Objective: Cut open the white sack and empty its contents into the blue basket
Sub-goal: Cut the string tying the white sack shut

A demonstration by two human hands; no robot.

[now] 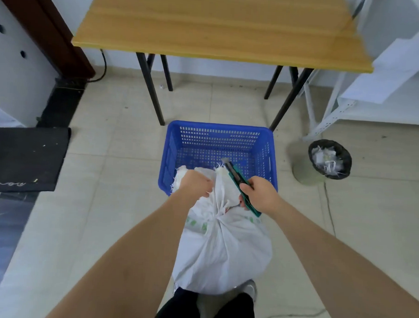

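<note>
The white sack [223, 250] was big, round and full, and it was tied shut with a knot near the top. Its floppy top part (with frayed threads at the edge) leaned over the near rim of the blue basket [218, 144]. The left hand [196, 183] gripped that top part. The basket, full of little holes, sat on the floor just past both hands.
</note>
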